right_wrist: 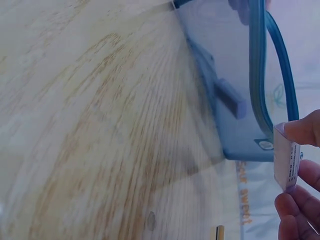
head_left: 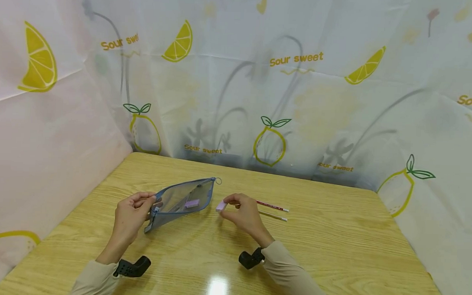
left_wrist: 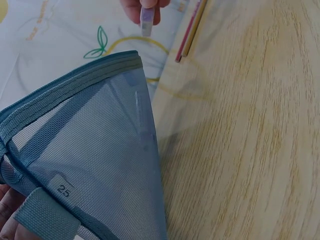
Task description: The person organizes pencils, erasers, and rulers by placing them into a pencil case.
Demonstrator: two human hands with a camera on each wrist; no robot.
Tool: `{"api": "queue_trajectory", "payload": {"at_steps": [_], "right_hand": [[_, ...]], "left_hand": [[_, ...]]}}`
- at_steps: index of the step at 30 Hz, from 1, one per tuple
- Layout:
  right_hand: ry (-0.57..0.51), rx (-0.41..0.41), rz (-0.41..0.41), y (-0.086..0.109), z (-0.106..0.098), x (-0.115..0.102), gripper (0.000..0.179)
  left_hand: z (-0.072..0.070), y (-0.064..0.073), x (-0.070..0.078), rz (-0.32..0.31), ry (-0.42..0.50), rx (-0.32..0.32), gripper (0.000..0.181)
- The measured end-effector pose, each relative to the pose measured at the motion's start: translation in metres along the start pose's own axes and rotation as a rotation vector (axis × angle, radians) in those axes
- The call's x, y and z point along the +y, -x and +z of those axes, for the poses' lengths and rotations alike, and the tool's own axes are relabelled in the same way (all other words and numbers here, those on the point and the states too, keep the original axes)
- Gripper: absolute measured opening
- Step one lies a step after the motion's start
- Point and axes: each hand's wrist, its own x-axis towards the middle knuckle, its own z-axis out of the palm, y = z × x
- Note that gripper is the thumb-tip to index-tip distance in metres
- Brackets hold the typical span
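My left hand [head_left: 128, 217] grips the near left end of a blue mesh zip pouch [head_left: 167, 220], which is unzipped and tilted up off the table. A light purple eraser [head_left: 192, 203] shows inside it, beside what look like slim objects blurred by the mesh. Just right of the pouch, my right hand [head_left: 243, 215] pinches another light purple eraser [head_left: 220, 206] between thumb and fingers. In the right wrist view, printed text marks this held eraser [right_wrist: 286, 157]. A tag reading 25 [left_wrist: 64, 190] shows on the pouch in the left wrist view.
Behind the right hand, a red pencil [head_left: 273, 205] and a gold pencil [head_left: 272, 215] lie on the wooden table [head_left: 326, 246]. A lemon-printed cloth [head_left: 230, 91] hangs along the back and sides. Black wrist mounts [head_left: 134, 266] sit below both hands.
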Motion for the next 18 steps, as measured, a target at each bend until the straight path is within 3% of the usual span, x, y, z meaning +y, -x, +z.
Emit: {"api": "queue_trajectory", "payload": {"at_steps": [18], "right_hand": [[-0.047, 0.071, -0.080, -0.007, 0.003, -0.018, 0.025]], "left_hand": [[0.000, 0.000, 0.001, 0.016, 0.018, -0.013, 0.030]]}}
